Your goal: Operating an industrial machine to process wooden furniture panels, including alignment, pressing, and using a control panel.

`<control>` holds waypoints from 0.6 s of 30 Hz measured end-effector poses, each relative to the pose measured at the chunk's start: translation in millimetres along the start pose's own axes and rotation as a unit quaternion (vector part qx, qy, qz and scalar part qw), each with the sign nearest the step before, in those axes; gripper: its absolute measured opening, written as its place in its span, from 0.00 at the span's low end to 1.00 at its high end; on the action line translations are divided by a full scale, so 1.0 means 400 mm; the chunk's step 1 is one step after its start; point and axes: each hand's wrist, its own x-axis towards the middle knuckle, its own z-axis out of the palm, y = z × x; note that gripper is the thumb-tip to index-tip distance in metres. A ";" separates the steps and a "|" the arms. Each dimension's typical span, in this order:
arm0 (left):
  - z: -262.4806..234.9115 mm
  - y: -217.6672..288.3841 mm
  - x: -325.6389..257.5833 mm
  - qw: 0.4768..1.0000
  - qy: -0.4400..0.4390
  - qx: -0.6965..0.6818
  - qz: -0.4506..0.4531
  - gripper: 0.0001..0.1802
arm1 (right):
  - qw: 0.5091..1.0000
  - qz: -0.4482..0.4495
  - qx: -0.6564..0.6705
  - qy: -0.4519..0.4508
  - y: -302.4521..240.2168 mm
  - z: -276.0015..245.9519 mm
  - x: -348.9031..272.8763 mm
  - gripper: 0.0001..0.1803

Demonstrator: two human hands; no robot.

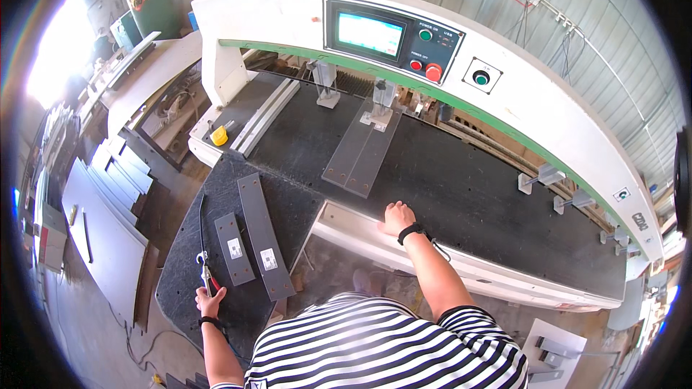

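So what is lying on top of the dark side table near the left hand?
On the dark side table lie two grey drilled panels with white labels. The left hand holds a red-handled tool there. The striped shirt hides the table's near corner.

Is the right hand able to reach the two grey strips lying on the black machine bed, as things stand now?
Probably yes. The right hand rests on the bed's front edge, and the two grey strips lie just beyond it on the black machine bed, with only bare surface between them.
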 end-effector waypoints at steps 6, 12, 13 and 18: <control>-0.004 -0.003 0.001 1.000 0.004 0.007 -0.010 0.49 | 0.999 -0.010 0.007 0.034 0.002 0.014 0.000 0.35; -0.004 0.011 -0.006 1.000 0.003 0.012 -0.012 0.49 | 0.999 -0.008 0.016 0.027 0.011 0.017 -0.003 0.35; -0.003 0.012 -0.007 1.000 0.002 0.011 -0.012 0.50 | 0.999 -0.010 0.015 0.029 0.012 0.018 -0.005 0.35; 0.005 0.014 0.006 0.999 0.015 0.028 -0.009 0.49 | 1.000 -0.012 0.010 0.022 0.013 0.018 -0.009 0.36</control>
